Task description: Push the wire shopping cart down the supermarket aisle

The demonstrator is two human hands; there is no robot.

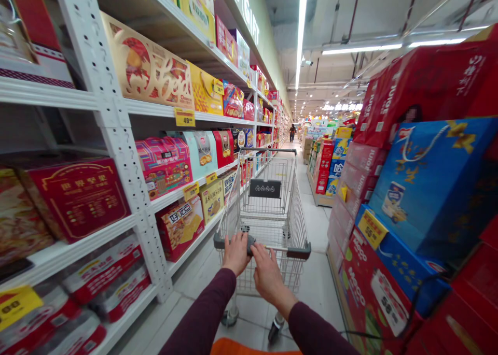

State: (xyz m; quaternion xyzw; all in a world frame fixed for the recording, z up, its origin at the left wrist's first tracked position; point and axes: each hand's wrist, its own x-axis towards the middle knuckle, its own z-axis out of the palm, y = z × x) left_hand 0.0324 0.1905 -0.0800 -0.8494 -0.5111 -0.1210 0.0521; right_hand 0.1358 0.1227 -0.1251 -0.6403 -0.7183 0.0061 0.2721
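Note:
A wire shopping cart [299, 210] stands right in front of me in the aisle. Its grey push handle [299, 252] runs across, close to my body. My left hand [236, 253] is closed over the handle left of its middle, fingers curled over the top. Just beside it, my right hand [267, 272] also grips the handle, its fingertips bent over the bar. The two hands nearly touch at the thumbs. A dark sign [265, 188] with round symbols hangs on the cart's inner wire panel. Dark purple sleeves cover both forearms.
White shelving [116, 122] with boxed goods lines the left side, close to the cart. On the right rise stacked red cartons [431, 85] and a blue gift bag [431, 184]. Tiled floor [317, 223] leads ahead to a distant person [292, 132].

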